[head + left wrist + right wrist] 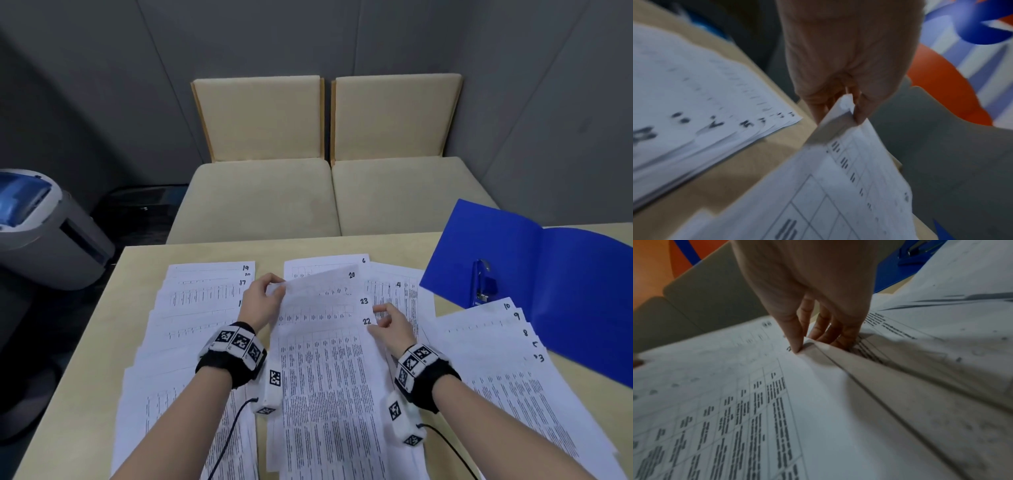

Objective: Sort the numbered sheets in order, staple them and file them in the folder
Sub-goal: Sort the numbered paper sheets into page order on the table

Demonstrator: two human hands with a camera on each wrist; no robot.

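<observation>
Numbered printed sheets lie fanned on the beige table [137, 270]. My left hand [275, 286] pinches the top left corner of sheet 20 [318, 287], lifted off the middle pile; the left wrist view shows that corner [846, 112] between thumb and fingers. My right hand [378, 317] pinches the right edge of sheet 22 [329, 359], thumb on top and fingers [826, 331] underneath. Sheet 23 [358, 303] shows between them. A left pile [202, 298] shows 19 and 17. A right pile [496, 342] shows 10, 9, 8. The blue folder [561, 291] lies open at the right.
Sheets 6 [325, 265] and 4 [394, 291] lie behind the middle pile. The folder's metal clip [482, 284] faces up. Two beige seats [329, 195] stand past the table's far edge. A grey machine with a blue lid [44, 222] stands at the left.
</observation>
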